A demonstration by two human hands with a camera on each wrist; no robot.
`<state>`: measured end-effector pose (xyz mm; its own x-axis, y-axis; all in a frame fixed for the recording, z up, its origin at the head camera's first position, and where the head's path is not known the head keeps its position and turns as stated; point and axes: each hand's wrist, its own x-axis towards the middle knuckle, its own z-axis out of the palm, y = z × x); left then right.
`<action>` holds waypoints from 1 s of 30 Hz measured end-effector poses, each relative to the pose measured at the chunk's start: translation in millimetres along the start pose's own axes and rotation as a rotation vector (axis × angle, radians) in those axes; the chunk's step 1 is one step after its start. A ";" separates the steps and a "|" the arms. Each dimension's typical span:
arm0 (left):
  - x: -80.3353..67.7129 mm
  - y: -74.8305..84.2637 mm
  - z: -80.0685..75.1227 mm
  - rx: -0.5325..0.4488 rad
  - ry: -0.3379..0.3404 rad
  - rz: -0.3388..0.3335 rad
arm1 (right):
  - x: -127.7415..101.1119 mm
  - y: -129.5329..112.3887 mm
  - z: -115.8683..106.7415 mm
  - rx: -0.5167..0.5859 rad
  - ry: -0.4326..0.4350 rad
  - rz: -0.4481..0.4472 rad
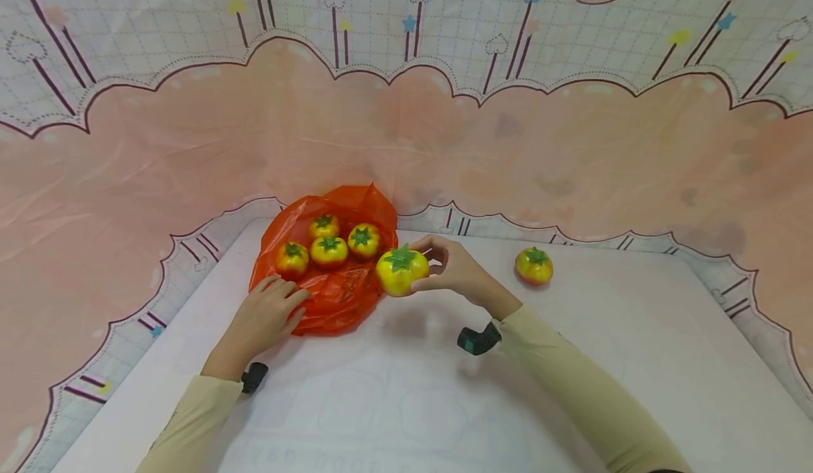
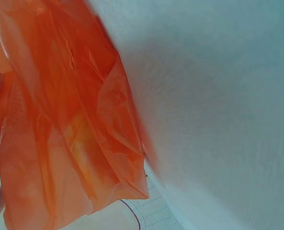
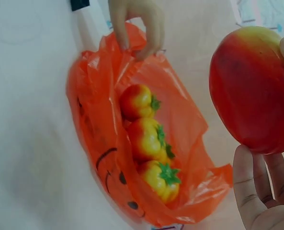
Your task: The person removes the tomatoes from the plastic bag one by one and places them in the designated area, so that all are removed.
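Observation:
My right hand (image 1: 454, 268) holds a yellow and red toy tomato (image 1: 401, 272) with a green leafy top, just above the table at the right edge of the red plastic bag (image 1: 330, 310). In the right wrist view the same tomato (image 3: 252, 91) shows its red underside between thumb and fingers. The bag lies with its mouth spread, and several similar tomatoes (image 1: 329, 252) sit inside. At the bag's near left rim, my left hand (image 1: 267, 314) grips the plastic. In the left wrist view the bag (image 2: 70, 120) covers part of the fingers.
Another tomato (image 1: 534, 267) stands alone on the white table (image 1: 381, 402), right of my right hand. Behind the table hangs a pink and white patterned cloth (image 1: 444, 134). Each wrist carries a small black camera (image 1: 478, 339).

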<state>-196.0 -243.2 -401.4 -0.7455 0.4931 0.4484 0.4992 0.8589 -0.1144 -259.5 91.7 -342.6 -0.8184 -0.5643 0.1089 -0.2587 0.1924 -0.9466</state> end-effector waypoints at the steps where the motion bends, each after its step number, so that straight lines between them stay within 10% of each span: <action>1: 0.0 0.0 0.0 -0.001 0.001 0.000 | -1.7 -0.7 -2.1 -0.002 0.002 -0.003; 30: 0.4 -2.2 2.2 -0.007 0.050 0.024 | -37.2 -18.1 -58.4 -0.100 0.124 -0.012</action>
<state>-198.4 -244.6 -402.9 -0.7105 0.5055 0.4895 0.5197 0.8460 -0.1193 -254.3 156.1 -311.8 -0.8704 -0.4646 0.1631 -0.3140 0.2686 -0.9106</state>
